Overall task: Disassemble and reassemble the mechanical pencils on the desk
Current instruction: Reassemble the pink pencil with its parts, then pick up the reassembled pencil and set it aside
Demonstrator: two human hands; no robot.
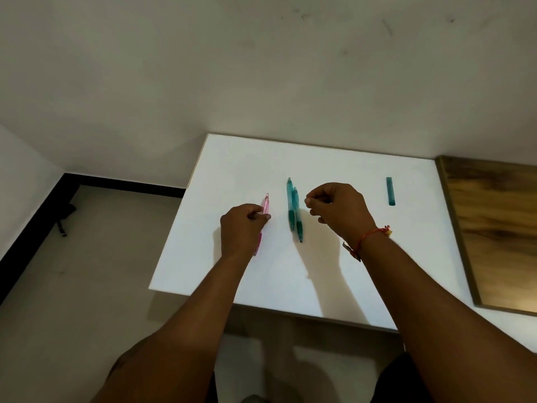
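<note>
Nearest, two bare forearms reach over the white counter (377, 271), a red thread (366, 235) tied on the right wrist. The left hand (241, 228) is closed around the middle of the pink pencil (265, 204), probably to steady the barrel so its far end can be worked. The right hand (338, 207) hovers with its fingers curled and thumb meeting forefinger; I cannot tell whether it pinches a small part. Between the hands, two teal pencils (290, 199) lie side by side, touching and whole, apparently awaiting their turn. Farther right, a small teal case (390, 191) lies well apart, near a wooden board (494, 228).
</note>
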